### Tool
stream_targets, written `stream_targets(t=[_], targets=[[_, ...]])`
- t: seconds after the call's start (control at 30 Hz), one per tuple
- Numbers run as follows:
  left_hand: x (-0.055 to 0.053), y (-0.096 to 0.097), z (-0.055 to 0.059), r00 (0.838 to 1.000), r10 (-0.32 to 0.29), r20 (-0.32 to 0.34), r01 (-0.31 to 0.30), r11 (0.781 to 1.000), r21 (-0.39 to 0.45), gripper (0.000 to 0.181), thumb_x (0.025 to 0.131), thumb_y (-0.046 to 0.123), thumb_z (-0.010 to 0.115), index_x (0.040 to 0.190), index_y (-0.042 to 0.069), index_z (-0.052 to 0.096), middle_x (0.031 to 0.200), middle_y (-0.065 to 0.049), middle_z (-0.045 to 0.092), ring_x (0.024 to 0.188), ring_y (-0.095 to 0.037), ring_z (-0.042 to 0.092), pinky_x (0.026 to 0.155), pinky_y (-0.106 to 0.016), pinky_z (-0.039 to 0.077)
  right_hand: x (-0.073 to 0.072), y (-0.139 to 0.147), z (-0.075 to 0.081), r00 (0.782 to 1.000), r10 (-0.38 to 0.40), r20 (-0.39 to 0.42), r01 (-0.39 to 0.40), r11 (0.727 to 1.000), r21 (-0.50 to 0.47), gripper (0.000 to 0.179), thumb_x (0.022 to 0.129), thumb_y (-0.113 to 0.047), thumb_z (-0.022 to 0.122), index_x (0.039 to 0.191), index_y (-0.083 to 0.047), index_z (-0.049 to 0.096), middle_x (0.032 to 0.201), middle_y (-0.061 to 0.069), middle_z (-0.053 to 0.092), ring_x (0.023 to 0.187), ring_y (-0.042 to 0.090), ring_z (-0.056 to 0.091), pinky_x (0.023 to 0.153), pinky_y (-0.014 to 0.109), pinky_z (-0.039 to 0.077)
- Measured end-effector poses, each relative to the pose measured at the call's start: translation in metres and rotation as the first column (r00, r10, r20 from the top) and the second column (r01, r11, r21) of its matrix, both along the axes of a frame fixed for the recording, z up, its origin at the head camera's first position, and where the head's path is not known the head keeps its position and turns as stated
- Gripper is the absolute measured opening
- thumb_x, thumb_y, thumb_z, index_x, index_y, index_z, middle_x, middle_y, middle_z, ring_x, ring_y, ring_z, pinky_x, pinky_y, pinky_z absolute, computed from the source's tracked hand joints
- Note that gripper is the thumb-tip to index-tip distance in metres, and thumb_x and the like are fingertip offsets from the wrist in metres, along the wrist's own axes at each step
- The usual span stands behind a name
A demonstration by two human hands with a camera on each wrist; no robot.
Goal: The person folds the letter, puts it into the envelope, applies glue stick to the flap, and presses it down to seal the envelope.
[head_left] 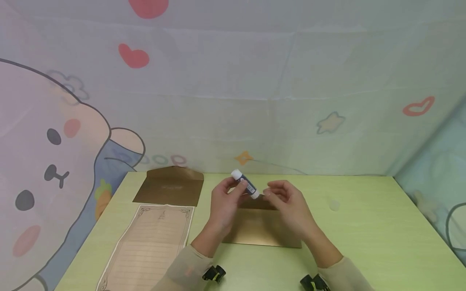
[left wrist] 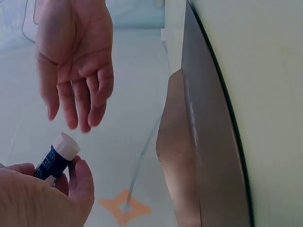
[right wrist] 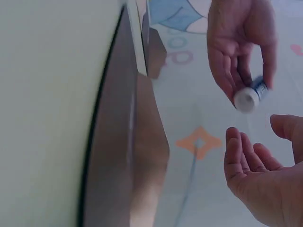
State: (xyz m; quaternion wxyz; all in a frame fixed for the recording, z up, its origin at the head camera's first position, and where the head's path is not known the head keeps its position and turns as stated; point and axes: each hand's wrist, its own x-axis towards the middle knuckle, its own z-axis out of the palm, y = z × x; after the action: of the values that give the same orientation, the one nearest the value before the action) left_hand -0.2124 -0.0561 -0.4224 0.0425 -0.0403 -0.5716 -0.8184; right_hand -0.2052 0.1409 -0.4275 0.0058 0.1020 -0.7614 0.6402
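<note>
My left hand (head_left: 225,202) pinches a glue stick (head_left: 246,184) with a dark blue label and white ends, held tilted above a brown envelope (head_left: 263,226). In the left wrist view, one white end of the glue stick (left wrist: 56,156) points at my right hand (left wrist: 78,66). That right hand (head_left: 289,204) is just beside the lower end, fingers loosely bent, and a gap shows between them in both wrist views. Below the hands the envelope lies on the table, its flap (head_left: 256,202) raised on the far side. My forearms and hands hide parts of its sides.
A second brown envelope (head_left: 171,188) lies at the table's back left, flap away from me. In front of it is a lined letter sheet (head_left: 149,242) with a decorated border. A small round translucent piece (head_left: 334,205) lies to the right. A printed cloth (head_left: 225,81) hangs behind the table.
</note>
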Motion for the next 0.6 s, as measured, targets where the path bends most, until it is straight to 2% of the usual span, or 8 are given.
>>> stream_targets(t=[0.13, 0.23, 0.33, 0.43, 0.6], targets=[[-0.001, -0.006, 0.002, 0.999, 0.026, -0.024, -0.028, 0.997, -0.075, 0.034, 0.103, 0.006, 0.069, 0.131, -0.011, 0.061, 0.12, -0.019, 0.062, 0.097, -0.022, 0.073, 0.088, -0.042, 0.063, -0.004, 0.02, 0.006, 0.997, -0.021, -0.074, 0.03, 0.992, 0.12, 0.037, 0.105, -0.023, 0.07, 0.134, -0.002, 0.061, 0.12, 0.013, 0.071, 0.11, 0.028, 0.07, 0.092, 0.026, 0.057], [-0.001, -0.013, 0.002, 0.998, 0.057, -0.038, -0.063, 0.983, -0.175, 0.033, 0.102, 0.008, 0.07, 0.13, -0.007, 0.063, 0.12, -0.017, 0.063, 0.095, -0.02, 0.072, 0.081, -0.036, 0.063, -0.007, 0.039, 0.009, 0.989, -0.041, -0.142, 0.077, 0.964, 0.253, 0.035, 0.106, -0.022, 0.07, 0.133, -0.003, 0.063, 0.12, 0.011, 0.071, 0.11, 0.026, 0.068, 0.092, 0.027, 0.056], [0.0, -0.02, 0.002, 0.995, 0.08, -0.067, -0.096, 0.953, -0.287, 0.032, 0.101, 0.013, 0.072, 0.129, -0.003, 0.065, 0.12, -0.014, 0.065, 0.094, -0.02, 0.07, 0.072, -0.029, 0.06, -0.009, 0.06, 0.011, 0.978, -0.059, -0.2, 0.137, 0.904, 0.406, 0.037, 0.107, -0.025, 0.068, 0.135, -0.002, 0.061, 0.12, 0.011, 0.071, 0.109, 0.027, 0.068, 0.093, 0.036, 0.056], [-0.001, -0.026, 0.001, 0.992, 0.077, -0.101, -0.109, 0.921, -0.373, 0.033, 0.102, 0.015, 0.073, 0.13, -0.001, 0.066, 0.121, -0.012, 0.065, 0.096, -0.022, 0.068, 0.068, -0.029, 0.058, -0.012, 0.082, 0.012, 0.976, -0.068, -0.205, 0.169, 0.83, 0.531, 0.04, 0.107, -0.025, 0.067, 0.138, 0.0, 0.059, 0.122, 0.016, 0.069, 0.107, 0.03, 0.069, 0.089, 0.045, 0.057], [-0.002, -0.034, 0.001, 0.985, 0.051, -0.167, -0.13, 0.855, -0.503, 0.034, 0.102, 0.016, 0.072, 0.132, 0.001, 0.066, 0.122, -0.012, 0.066, 0.104, -0.03, 0.064, 0.074, -0.04, 0.063, -0.018, 0.116, 0.012, 0.985, -0.06, -0.16, 0.155, 0.715, 0.682, 0.047, 0.105, -0.02, 0.067, 0.141, 0.007, 0.053, 0.124, 0.028, 0.063, 0.107, 0.043, 0.066, 0.083, 0.054, 0.057]])
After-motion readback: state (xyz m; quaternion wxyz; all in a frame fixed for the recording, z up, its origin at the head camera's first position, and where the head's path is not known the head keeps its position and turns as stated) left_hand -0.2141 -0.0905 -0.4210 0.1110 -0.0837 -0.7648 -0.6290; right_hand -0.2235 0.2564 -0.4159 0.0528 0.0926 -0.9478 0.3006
